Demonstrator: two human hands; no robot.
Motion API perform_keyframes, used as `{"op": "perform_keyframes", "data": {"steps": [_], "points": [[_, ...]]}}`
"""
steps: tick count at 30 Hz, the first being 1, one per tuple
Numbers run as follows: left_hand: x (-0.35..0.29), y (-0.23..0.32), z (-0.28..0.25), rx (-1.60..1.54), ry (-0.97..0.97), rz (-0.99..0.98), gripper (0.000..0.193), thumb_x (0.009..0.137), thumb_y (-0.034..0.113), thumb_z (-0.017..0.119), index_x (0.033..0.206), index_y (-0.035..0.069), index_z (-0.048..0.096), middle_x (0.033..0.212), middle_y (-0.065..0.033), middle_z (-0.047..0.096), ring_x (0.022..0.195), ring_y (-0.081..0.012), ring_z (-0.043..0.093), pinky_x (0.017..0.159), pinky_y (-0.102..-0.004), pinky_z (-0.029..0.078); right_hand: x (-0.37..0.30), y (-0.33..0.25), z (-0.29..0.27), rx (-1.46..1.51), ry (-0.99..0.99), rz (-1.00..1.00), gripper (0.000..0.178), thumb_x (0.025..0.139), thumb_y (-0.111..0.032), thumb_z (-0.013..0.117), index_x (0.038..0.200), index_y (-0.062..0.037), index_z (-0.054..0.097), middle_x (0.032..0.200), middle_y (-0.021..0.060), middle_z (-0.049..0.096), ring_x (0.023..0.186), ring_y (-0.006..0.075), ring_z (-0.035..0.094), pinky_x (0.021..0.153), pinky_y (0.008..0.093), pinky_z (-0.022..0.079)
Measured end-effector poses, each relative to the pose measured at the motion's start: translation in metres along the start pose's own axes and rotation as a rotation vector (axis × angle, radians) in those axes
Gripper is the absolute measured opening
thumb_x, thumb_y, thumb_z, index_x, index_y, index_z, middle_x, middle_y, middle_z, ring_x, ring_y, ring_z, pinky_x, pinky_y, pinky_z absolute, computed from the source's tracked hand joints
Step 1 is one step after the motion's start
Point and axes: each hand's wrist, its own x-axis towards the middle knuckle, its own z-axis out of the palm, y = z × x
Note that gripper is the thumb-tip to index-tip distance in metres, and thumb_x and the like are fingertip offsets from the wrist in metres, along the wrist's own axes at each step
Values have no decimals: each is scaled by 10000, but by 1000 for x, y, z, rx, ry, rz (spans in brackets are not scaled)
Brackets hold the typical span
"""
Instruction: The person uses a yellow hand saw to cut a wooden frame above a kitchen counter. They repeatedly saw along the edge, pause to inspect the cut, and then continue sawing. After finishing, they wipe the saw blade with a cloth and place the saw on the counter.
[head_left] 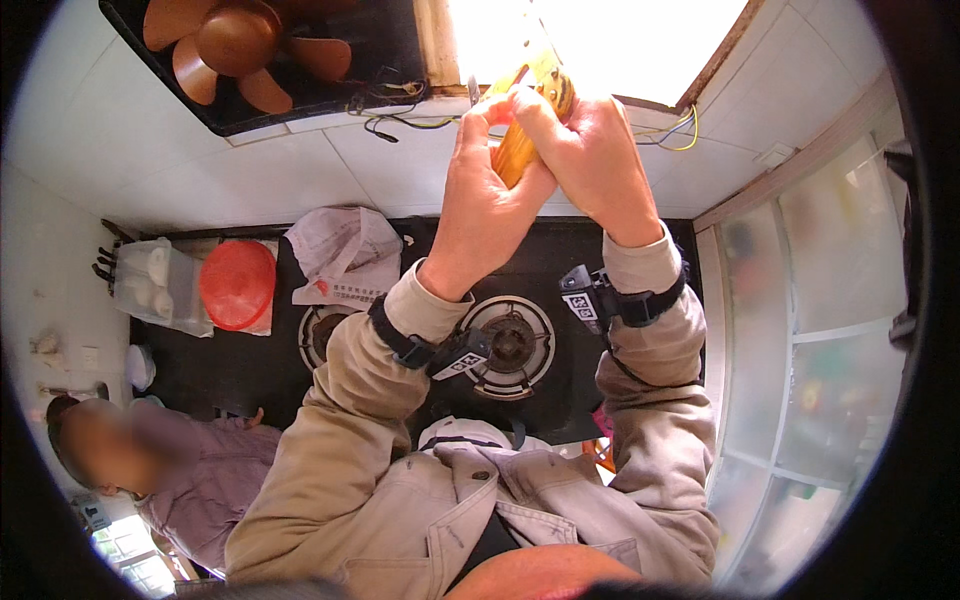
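Note:
Both my arms reach up and forward to the bright window (pixel 620 40) above the stove. My left hand (pixel 490 200) is closed, its fingers against an orange-yellow handled tool (pixel 517 152). Wrapped round the same tool from the other side is my right hand (pixel 590 150). A darker part with small round dots shows above the right thumb. Glare washes out the tool's upper end, so its exact kind cannot be told. Black straps with small boxes sit on both my wrists.
Below my hands is a black stove top with a gas burner (pixel 510 345). A brown exhaust fan (pixel 238 42) and loose wires (pixel 385 125) are at upper left. Left stand a white bag (pixel 345 250), a red lid (pixel 237 284) and a person (pixel 200 470). Frosted doors (pixel 800 350) line the right.

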Motion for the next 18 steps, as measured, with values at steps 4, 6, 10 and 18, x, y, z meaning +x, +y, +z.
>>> {"op": "perform_keyframes", "data": {"steps": [4, 6, 10, 18], "points": [[5, -4, 3, 174, 30, 82, 555, 900, 230, 737, 1297, -51, 469, 959, -230, 704, 878, -394, 721, 749, -440, 567, 4, -2, -3, -58, -25, -10, 372, 960, -275, 626, 898, 89, 673, 707, 72, 677, 649, 88, 584, 607, 299, 519], [6, -2, 5, 254, 65, 56, 555, 898, 260, 748, 1273, -47, 478, 892, -257, 711, 858, -443, 719, 726, -470, 566, 6, -5, -3, -46, -38, -8, 374, 958, -274, 632, 893, 92, 671, 702, 72, 671, 651, 83, 579, 604, 297, 516], [7, 6, 7, 379, 118, 17, 452, 900, 241, 764, 1164, -39, 525, 795, -202, 670, 787, -263, 662, 681, -417, 542, 13, -11, -4, -27, -85, 0, 379, 962, -296, 660, 962, 82, 677, 718, 75, 676, 674, 83, 600, 601, 289, 513], [5, 10, 5, 354, 158, -10, 348, 958, 293, 751, 1029, -11, 597, 711, -74, 618, 670, -112, 567, 618, -318, 495, 63, 16, -21, -747, 146, -952, 303, 950, -143, 676, 1234, -56, 616, 692, 100, 593, 570, 262, 620, 547, 372, 510]]}}
